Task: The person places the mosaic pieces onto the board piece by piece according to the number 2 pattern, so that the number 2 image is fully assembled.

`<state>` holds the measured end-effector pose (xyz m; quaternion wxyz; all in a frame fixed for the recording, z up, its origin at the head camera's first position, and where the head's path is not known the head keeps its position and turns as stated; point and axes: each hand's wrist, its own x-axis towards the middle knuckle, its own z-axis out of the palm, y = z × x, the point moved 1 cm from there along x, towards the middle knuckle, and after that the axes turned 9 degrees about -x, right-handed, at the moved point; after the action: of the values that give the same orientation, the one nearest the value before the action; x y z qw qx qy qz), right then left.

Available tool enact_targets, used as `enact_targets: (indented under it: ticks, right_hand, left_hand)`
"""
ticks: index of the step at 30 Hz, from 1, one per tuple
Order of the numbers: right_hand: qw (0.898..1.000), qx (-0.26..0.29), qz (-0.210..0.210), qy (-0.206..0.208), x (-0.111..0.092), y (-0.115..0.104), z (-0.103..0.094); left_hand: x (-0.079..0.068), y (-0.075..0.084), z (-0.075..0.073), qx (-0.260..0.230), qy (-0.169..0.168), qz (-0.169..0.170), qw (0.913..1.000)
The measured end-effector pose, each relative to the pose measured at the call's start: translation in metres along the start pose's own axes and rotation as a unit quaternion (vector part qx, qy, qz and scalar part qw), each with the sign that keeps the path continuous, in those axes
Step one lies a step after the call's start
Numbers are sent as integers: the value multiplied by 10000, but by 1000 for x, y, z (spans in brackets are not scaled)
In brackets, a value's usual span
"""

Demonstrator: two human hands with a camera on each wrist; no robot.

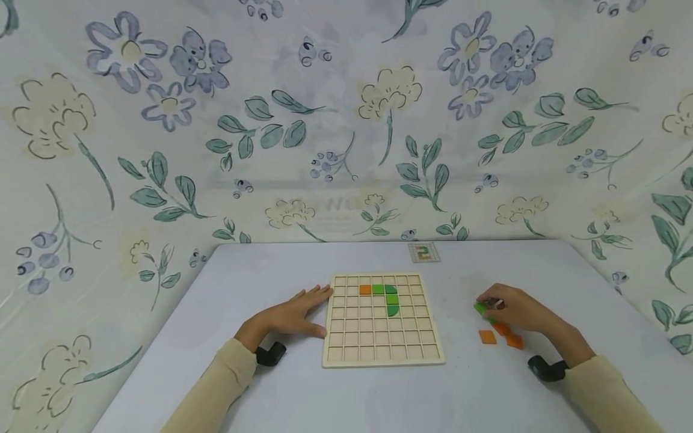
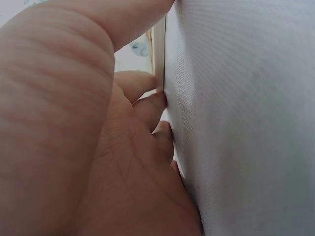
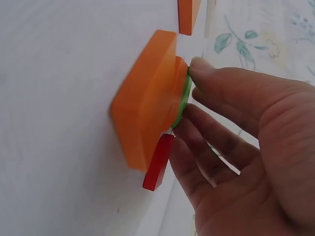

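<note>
A pale wooden grid board lies flat, holding an orange square tile, light green square tiles and dark green round-edged tiles in its upper cells. Along the board's left edge rests my left hand, fingers spread and thumb near the side; the left wrist view shows the palm close to the table. To the right of the board my right hand pinches a light green tile between thumb and fingers. In the right wrist view that green tile is against an orange tile.
Loose orange tiles lie below the right hand. A red piece shows near the fingers in the right wrist view. At the table's back stands or lies a small patterned card. Floral cloth hangs behind the white table.
</note>
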<state>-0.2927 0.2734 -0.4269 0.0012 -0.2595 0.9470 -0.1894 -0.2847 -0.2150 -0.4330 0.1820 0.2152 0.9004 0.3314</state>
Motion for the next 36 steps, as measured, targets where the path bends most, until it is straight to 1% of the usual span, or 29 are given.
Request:
enact_targets:
  ticks: [6, 10, 18, 29, 36]
  right_hand:
    - [9997, -38, 217, -59, 0, -1, 2]
    - [9996, -130, 241, -28, 1, -3, 3]
    - [9986, -518, 115, 76, 5, -9, 5]
    - [9984, -547, 119, -51, 5, -11, 5]
    - [9982, -599, 52, 4, 7, -13, 4]
  left_hand:
    - [-1, 2, -1, -41, -10, 134, 9999]
    - [-1, 2, -2, -37, 1, 159, 9999]
    - [-1, 0, -1, -16, 19, 119, 9999]
    - [-2, 1, -1, -24, -14, 65, 10000]
    - [-1, 0, -1, 36, -15, 129, 9999]
